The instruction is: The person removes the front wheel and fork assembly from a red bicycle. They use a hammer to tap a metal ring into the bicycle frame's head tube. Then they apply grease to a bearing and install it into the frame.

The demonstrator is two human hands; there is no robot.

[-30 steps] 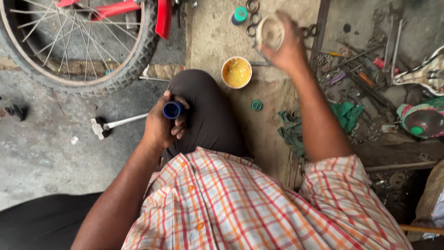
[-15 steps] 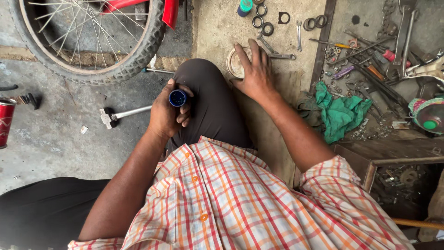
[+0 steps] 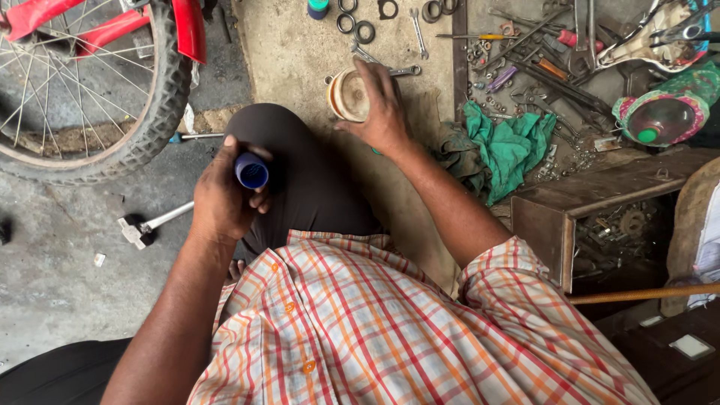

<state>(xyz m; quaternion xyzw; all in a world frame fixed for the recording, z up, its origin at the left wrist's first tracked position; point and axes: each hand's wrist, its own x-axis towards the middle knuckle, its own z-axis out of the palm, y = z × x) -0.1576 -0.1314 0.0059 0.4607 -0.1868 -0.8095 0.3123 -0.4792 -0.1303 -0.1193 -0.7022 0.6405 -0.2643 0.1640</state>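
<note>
Over the knee, head view: left hand (image 3: 223, 196) wraps a small blue tube (image 3: 252, 171), open end up. Right hand (image 3: 385, 109) grips a round tin (image 3: 346, 95) on the floor w/ fingers curled over it. Judgement: keep tube upright, lift tin level.

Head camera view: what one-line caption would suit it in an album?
Left hand holds a small blue tube; right hand grips a round tin beside a bicycle wheel.
</note>
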